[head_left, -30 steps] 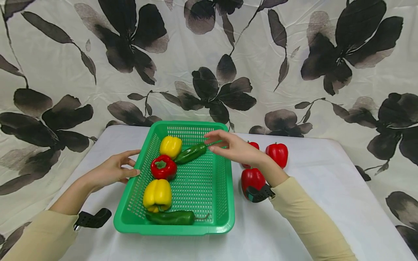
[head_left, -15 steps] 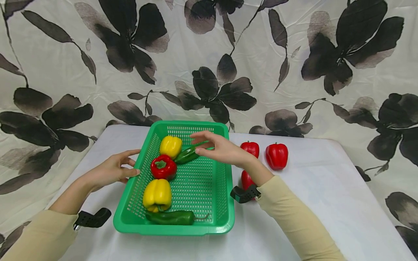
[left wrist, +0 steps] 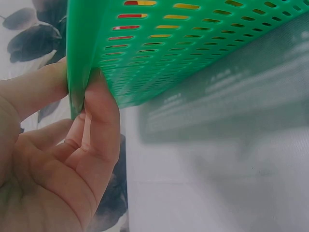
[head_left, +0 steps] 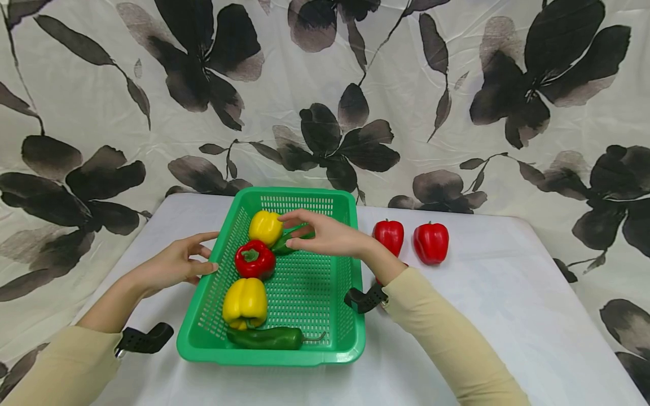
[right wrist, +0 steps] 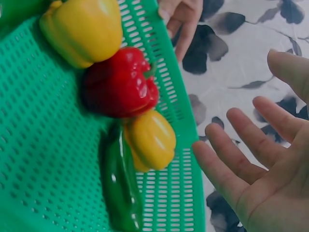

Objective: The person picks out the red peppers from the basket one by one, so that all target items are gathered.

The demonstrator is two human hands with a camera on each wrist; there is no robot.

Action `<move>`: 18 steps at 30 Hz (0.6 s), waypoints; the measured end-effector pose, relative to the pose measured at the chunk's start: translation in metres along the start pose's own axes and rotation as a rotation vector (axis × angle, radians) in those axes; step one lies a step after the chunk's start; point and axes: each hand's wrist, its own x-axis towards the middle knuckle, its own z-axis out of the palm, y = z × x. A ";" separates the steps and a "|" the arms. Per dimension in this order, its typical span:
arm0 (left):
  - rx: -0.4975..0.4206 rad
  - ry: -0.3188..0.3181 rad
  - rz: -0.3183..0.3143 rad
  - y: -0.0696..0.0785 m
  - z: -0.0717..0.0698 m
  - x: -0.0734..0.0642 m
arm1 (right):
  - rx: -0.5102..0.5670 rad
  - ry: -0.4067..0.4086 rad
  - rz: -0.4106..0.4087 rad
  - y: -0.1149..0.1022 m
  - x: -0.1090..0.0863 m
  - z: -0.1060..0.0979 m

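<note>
My left hand [head_left: 172,265] grips the left rim of a green plastic basket [head_left: 269,357]; in the left wrist view the thumb and fingers [left wrist: 102,113] pinch that rim from both sides. Over the basket's far half hovers my right hand [head_left: 325,234], fingers spread and holding nothing in the right wrist view. Beneath it lies a long green pepper [right wrist: 120,186], partly hidden in the head view. Beside this are a small yellow bell pepper [head_left: 264,226] and a red bell pepper [head_left: 254,259]. A larger yellow bell pepper [head_left: 245,304] and another long green pepper [head_left: 266,338] lie nearer.
Two red bell peppers [head_left: 388,234] [head_left: 430,242] stand on the white table [head_left: 487,293], right of the basket. A third is almost hidden behind the right wrist and its black camera mount [head_left: 365,300]. A flower-patterned cloth [head_left: 325,67] hangs behind the table.
My right hand has moved left over the basket, from the stem end of the far green pepper towards the small yellow pepper. The left hand and the peppers have stayed put.
</note>
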 end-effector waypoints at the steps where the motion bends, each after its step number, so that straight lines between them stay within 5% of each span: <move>1: 0.000 0.001 0.001 0.000 0.000 0.000 | -0.003 -0.002 0.003 -0.001 0.001 0.001; 18: 0.000 0.010 -0.005 -0.001 0.001 0.001 | -0.074 -0.058 0.033 -0.002 0.022 0.011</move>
